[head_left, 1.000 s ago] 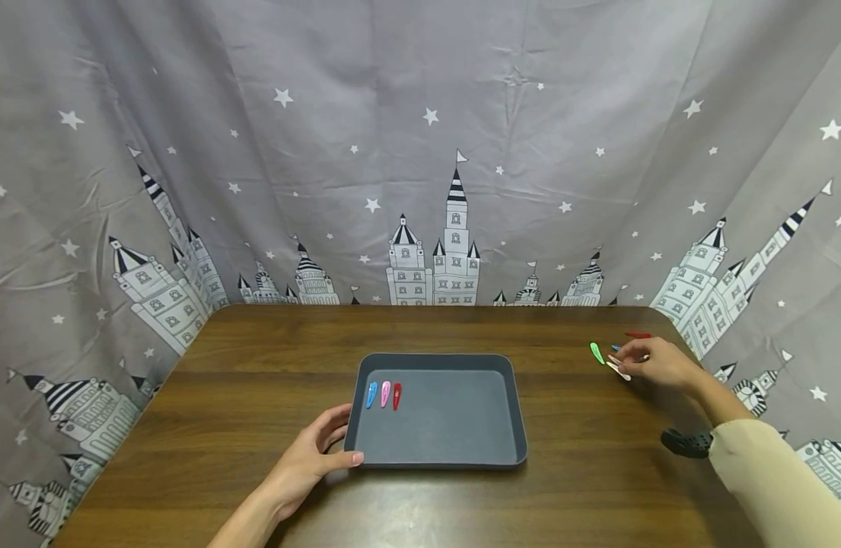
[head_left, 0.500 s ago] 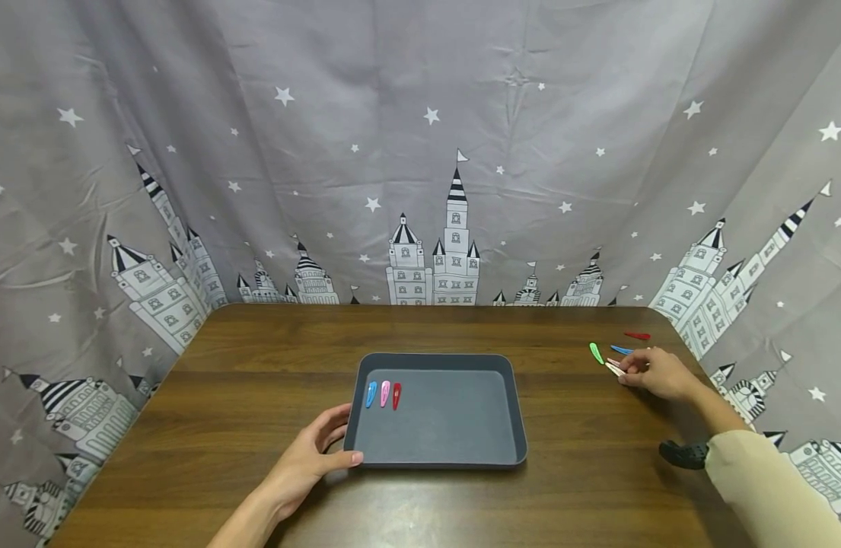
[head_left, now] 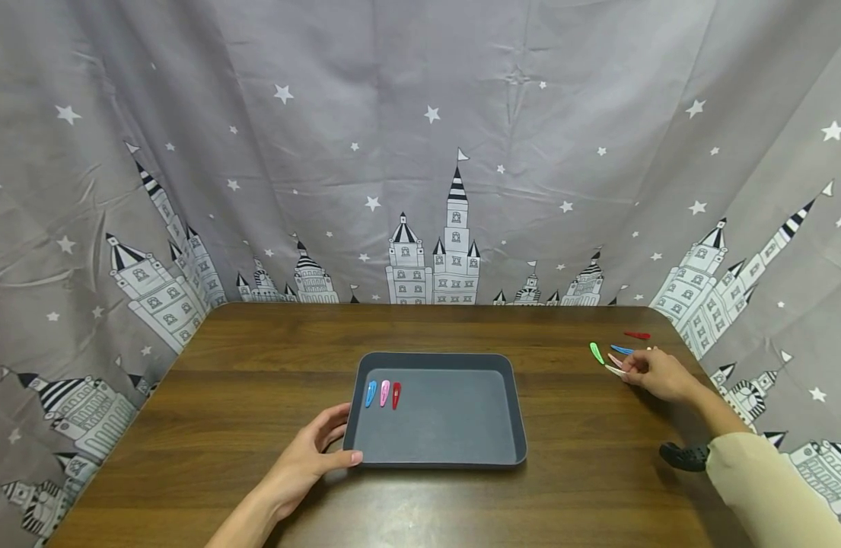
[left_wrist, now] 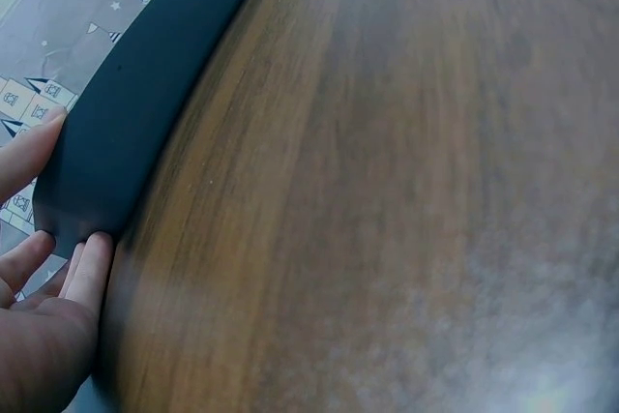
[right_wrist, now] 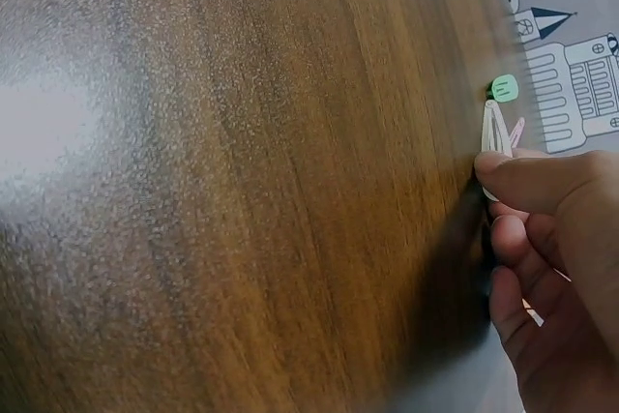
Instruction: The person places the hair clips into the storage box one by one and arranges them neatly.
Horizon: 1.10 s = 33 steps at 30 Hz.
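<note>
At the table's right side, my right hand [head_left: 660, 374] pinches a white hair clip [right_wrist: 495, 128] between thumb and fingers; the clip's near end is hidden by the thumb. Just beyond it lie a pink clip [head_left: 615, 360], a green clip [head_left: 597, 352], a blue clip [head_left: 622, 349] and a red clip [head_left: 637, 336]. My left hand [head_left: 304, 457] grips the near left corner of a dark grey tray [head_left: 454, 438], thumb on the rim. Inside the tray, a blue clip [head_left: 371, 393], a pink clip [head_left: 384, 393] and a red clip [head_left: 396, 396] stand in a row at upper left.
The brown wooden table [head_left: 269, 365] runs back to a grey curtain [head_left: 420, 114] printed with castles and stars. A black band-like object [head_left: 683, 457] sits at the right sleeve. A small pale tip behind the right hand is too hidden to tell.
My right hand has drawn slightly back toward me, uncovering the blue and red clips and taking the white clip in a pinch. The left hand and tray stay in place.
</note>
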Tool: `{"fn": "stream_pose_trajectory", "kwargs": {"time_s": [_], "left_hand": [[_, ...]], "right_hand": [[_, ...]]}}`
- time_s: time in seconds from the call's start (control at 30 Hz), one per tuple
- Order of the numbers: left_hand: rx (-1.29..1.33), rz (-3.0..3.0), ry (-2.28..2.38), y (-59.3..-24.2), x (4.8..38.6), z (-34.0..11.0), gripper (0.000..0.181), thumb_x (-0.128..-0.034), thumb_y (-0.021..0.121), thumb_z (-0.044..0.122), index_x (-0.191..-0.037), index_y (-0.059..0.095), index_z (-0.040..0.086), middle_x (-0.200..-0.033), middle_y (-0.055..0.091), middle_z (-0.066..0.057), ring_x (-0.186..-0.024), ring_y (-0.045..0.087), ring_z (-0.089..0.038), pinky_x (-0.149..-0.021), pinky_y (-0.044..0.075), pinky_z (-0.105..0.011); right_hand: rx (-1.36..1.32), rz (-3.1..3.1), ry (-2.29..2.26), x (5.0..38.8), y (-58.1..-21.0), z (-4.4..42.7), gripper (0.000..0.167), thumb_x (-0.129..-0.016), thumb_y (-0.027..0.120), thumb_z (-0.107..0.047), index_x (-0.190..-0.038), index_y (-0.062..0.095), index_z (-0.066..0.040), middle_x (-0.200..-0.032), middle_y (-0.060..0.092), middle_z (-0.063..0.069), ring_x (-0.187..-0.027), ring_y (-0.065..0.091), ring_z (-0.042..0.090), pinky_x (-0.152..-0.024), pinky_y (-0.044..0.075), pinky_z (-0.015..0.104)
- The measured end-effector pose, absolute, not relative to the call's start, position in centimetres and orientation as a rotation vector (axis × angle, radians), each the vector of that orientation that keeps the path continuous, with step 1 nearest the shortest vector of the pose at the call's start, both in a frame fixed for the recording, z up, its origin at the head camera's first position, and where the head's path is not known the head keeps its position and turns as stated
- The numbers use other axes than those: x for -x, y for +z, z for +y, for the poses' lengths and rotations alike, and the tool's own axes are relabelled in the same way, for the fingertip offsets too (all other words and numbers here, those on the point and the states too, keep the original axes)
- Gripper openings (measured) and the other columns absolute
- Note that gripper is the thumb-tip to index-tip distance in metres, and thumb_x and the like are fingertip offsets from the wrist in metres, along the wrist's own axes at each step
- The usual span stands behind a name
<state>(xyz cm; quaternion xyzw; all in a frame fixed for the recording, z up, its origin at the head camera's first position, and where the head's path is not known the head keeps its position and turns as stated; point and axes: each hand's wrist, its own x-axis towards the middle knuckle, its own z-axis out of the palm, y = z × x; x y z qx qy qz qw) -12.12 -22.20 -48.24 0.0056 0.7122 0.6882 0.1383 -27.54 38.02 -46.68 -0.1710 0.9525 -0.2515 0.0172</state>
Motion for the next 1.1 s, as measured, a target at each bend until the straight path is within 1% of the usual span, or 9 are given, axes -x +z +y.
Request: {"fn": "stream_pose_trajectory", "kwargs": {"time_s": [0.13,0.27,0.5,0.6,0.93,1.1], "left_hand": [[-0.020,2.058,1.991,-48.2,12.1,-22.2,0.082,-0.0863,0.084,0.006,-0.155,0.039,0.004,-0.160,0.038,-0.017,-0.145,0.033,-0.037,-0.102,0.043,-0.035],[-0.020,2.057,1.991,-48.2,12.1,-22.2,0.082,-0.0862,0.084,0.006,-0.155,0.039,0.004,-0.159,0.038,-0.018,-0.145,0.034,-0.037,-0.102,0.044,-0.034],[0.005,2.072,1.989,-47.9,12.2,-22.2,0.082,-0.0863,0.084,0.006,-0.155,0.039,0.005,-0.159,0.039,-0.018,-0.144,0.035,-0.038,-0.104,0.043,-0.040],[0.007,2.073,1.986,-47.8,12.1,-22.2,0.082,-0.0864,0.084,0.006,-0.155,0.039,0.004,-0.159,0.039,-0.018,-0.145,0.034,-0.038,-0.105,0.042,-0.041],[-0.015,2.064,1.992,-48.1,12.1,-22.1,0.082,-0.0860,0.084,0.006,-0.155,0.039,0.003,-0.159,0.039,-0.019,-0.144,0.034,-0.038,-0.103,0.043,-0.036],[-0.015,2.065,1.992,-48.1,12.1,-22.1,0.082,-0.0860,0.084,0.006,-0.155,0.039,0.004,-0.159,0.039,-0.019,-0.144,0.034,-0.038,-0.104,0.043,-0.037]], "right_hand": [[0.548,2.961,-0.785,27.3,-46.5,38.1,0.014,-0.091,0.078,-0.009,-0.084,0.067,-0.014,-0.076,0.064,-0.008,-0.070,0.053,0.010,-0.068,0.041,0.036],[0.577,2.951,-0.797,27.2,-45.9,38.0,0.014,-0.091,0.078,-0.009,-0.083,0.067,-0.013,-0.076,0.063,-0.008,-0.070,0.052,0.008,-0.067,0.041,0.034],[0.624,2.956,-0.829,27.5,-45.0,37.0,0.012,-0.091,0.077,-0.007,-0.084,0.069,-0.012,-0.076,0.062,-0.009,-0.068,0.051,0.006,-0.064,0.043,0.030],[0.658,2.950,-0.869,27.7,-44.6,36.1,0.012,-0.091,0.078,-0.006,-0.085,0.070,-0.012,-0.077,0.062,-0.008,-0.069,0.052,0.006,-0.064,0.043,0.030],[0.776,2.873,-0.971,28.2,-43.8,33.1,0.013,-0.091,0.077,-0.003,-0.084,0.070,-0.012,-0.075,0.062,-0.007,-0.069,0.054,0.008,-0.062,0.044,0.028],[0.790,2.869,-0.957,28.4,-43.1,31.8,0.015,-0.090,0.077,-0.002,-0.083,0.070,-0.013,-0.073,0.061,-0.007,-0.068,0.055,0.009,-0.063,0.044,0.028]]}}
